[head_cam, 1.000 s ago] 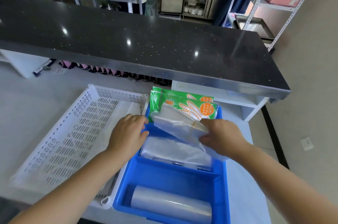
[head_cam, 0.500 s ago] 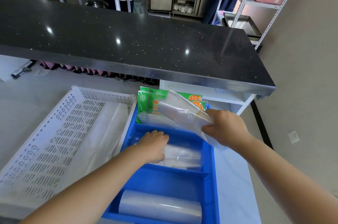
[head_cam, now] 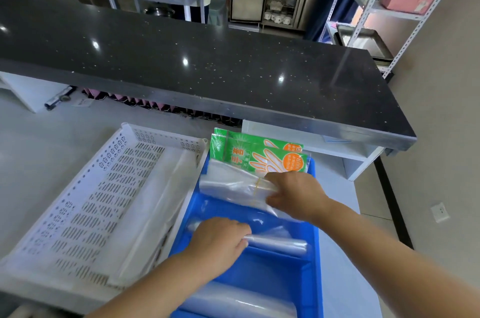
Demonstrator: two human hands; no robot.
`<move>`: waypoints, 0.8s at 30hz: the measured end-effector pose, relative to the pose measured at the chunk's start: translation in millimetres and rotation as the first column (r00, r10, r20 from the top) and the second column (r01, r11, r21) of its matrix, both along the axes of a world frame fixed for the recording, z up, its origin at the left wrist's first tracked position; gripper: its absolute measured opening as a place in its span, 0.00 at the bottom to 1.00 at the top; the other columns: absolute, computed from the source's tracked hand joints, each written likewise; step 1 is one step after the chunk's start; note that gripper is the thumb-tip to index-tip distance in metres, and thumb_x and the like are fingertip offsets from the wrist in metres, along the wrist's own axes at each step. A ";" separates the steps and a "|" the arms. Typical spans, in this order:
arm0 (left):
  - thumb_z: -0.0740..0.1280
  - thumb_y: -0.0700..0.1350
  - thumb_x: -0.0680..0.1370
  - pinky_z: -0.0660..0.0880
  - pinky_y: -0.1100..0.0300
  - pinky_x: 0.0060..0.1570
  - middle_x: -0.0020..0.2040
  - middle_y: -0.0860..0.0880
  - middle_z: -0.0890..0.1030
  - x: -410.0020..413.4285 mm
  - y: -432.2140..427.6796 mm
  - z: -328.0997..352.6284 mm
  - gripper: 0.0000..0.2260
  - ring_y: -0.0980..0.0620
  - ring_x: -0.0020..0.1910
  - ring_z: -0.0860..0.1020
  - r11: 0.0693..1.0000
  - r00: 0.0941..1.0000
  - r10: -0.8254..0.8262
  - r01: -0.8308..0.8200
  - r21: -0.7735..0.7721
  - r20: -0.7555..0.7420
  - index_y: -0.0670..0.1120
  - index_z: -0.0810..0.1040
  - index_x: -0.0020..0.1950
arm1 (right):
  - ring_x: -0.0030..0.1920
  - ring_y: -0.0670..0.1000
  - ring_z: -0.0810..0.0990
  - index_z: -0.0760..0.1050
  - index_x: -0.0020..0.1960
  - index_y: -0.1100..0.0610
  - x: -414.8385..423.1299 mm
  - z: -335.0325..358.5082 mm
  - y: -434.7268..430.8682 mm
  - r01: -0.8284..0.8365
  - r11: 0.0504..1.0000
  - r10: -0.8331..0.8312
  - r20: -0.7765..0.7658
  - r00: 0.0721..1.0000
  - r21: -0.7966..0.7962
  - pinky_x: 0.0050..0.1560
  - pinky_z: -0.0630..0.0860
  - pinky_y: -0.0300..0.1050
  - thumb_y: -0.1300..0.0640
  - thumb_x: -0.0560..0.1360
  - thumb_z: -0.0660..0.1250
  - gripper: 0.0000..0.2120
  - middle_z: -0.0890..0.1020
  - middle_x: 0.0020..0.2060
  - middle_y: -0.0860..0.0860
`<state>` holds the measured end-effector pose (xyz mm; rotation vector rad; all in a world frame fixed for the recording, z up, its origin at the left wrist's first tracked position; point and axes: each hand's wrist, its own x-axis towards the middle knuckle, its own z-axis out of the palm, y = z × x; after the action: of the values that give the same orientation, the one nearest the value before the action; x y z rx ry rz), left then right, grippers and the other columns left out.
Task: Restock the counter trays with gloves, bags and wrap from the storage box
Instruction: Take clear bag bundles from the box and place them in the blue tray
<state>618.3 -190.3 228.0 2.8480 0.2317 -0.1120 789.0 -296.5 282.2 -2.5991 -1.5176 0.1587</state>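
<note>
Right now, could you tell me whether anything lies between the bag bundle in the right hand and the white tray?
Nothing visible does. The right hand holds the bag bundle over the blue box, and the white tray sits open directly leftward; only its low perforated rim lies between.

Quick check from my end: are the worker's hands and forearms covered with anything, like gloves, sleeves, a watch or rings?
Nothing is worn that shows. The left hand and right hand are bare, with no gloves, rings or watch visible. Both forearms are bare to the frame edge, no sleeves in view.
</note>
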 end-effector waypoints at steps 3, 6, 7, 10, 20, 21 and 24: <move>0.56 0.50 0.77 0.63 0.55 0.38 0.47 0.48 0.80 -6.5 -4.5 -1.3 0.10 0.44 0.47 0.75 1.000 0.999 0.001 -0.002 0.030 0.033 0.47 0.73 0.47 | 0.48 0.58 0.79 0.75 0.50 0.50 -3.6 -19.2 1.3 -0.077 0.987 0.074 -0.026 0.997 -0.141 0.37 0.69 0.43 0.53 0.67 0.65 0.12 0.83 0.46 0.54; 0.56 0.49 0.76 0.70 0.54 0.43 0.49 0.48 0.81 -8.6 -4.3 -3.1 0.10 0.44 0.49 0.76 1.000 0.997 0.006 -0.007 0.011 0.083 0.48 0.75 0.49 | 0.49 0.55 0.79 0.75 0.49 0.50 -4.9 -31.9 1.3 -0.118 0.963 0.079 -0.166 0.983 -0.244 0.38 0.65 0.41 0.51 0.67 0.68 0.11 0.82 0.47 0.51; 0.56 0.49 0.76 0.72 0.54 0.45 0.50 0.48 0.81 -8.8 -4.2 -3.6 0.11 0.44 0.50 0.76 1.000 0.996 0.007 -0.007 0.005 0.093 0.49 0.75 0.50 | 0.49 0.55 0.78 0.74 0.47 0.50 -5.3 -34.5 1.8 -0.125 0.956 0.068 -0.215 0.974 -0.267 0.37 0.65 0.40 0.50 0.67 0.69 0.10 0.82 0.47 0.50; 0.56 0.49 0.76 0.70 0.54 0.45 0.50 0.49 0.81 -7.3 -4.8 -2.7 0.10 0.44 0.49 0.76 1.000 0.994 0.009 -0.008 -0.009 0.112 0.49 0.75 0.50 | 0.48 0.54 0.78 0.71 0.47 0.48 -6.9 -37.3 3.1 -0.109 0.952 0.034 -0.255 0.966 -0.286 0.36 0.65 0.40 0.48 0.67 0.70 0.12 0.81 0.46 0.49; 0.56 0.49 0.76 0.67 0.55 0.55 0.54 0.51 0.79 6.7 3.3 -6.5 0.13 0.48 0.55 0.72 1.000 0.983 -0.025 0.021 0.023 0.180 0.51 0.77 0.55 | 0.57 0.54 0.77 0.69 0.66 0.48 -15.2 -28.8 -4.5 -0.064 0.998 0.063 -0.067 0.996 0.000 0.49 0.76 0.48 0.53 0.71 0.67 0.23 0.79 0.59 0.49; 0.56 0.49 0.76 0.67 0.55 0.55 0.54 0.51 0.79 9.7 5.1 -7.2 0.13 0.48 0.55 0.71 0.999 0.983 -0.022 0.016 0.032 0.183 0.50 0.77 0.55 | 0.57 0.53 0.77 0.71 0.64 0.49 -13.4 -25.7 -8.3 -0.021 0.998 0.026 -0.092 0.995 0.058 0.50 0.76 0.48 0.54 0.72 0.67 0.21 0.79 0.58 0.48; 0.56 0.48 0.77 0.66 0.56 0.54 0.52 0.49 0.78 20.0 9.2 -8.3 0.13 0.47 0.54 0.71 0.998 0.983 -0.005 -0.005 0.056 0.184 0.48 0.77 0.55 | 0.53 0.51 0.78 0.77 0.59 0.50 -13.1 -22.5 -24.0 0.055 0.988 -0.033 -0.151 0.988 0.143 0.51 0.75 0.45 0.54 0.73 0.68 0.14 0.82 0.53 0.48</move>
<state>638.3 -181.0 219.7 2.8908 0.1987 0.1609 775.9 -320.6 259.7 -2.4445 -1.3667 0.2216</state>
